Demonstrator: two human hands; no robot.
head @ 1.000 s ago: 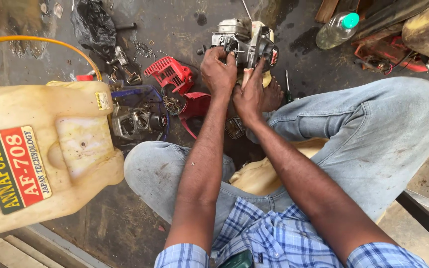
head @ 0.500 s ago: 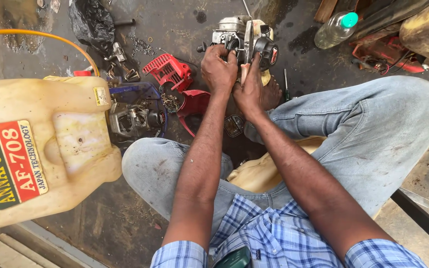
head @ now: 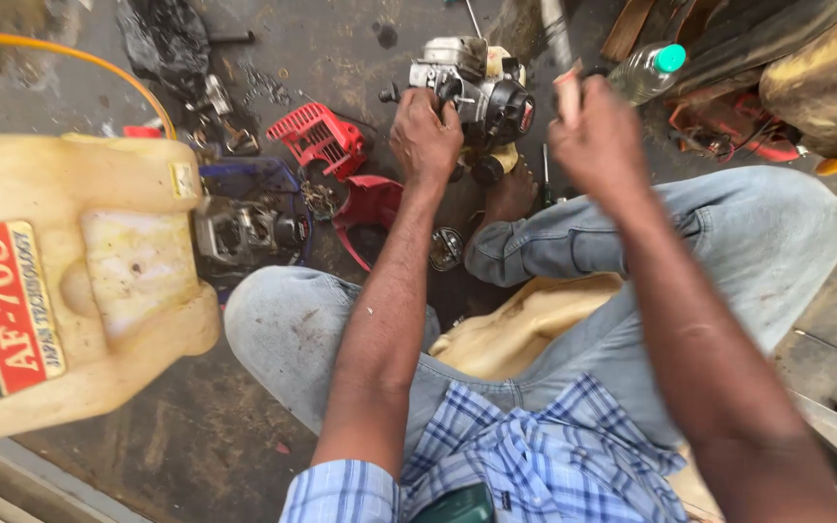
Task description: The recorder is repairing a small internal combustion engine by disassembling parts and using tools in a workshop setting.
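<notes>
- Gripping small engine point(head: 477, 87) on the floor: left hand point(head: 425, 136), fingers closed on its near side.
- Right hand point(head: 601, 145) raised at engine's 4 o'clock, fingers clenched around blurred tool handle point(head: 564, 58); tool's long axis points toward 12.

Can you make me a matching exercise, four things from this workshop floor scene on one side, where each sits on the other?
Things:
1. small engine
2. red grille cover
3. clear bottle with teal cap
4. cream plastic tank

Places:
A. far left of the view
B. top right, past the right hand
C. under the left hand
D. left of the engine

Pairs: 1-C, 2-D, 3-B, 4-A
</notes>
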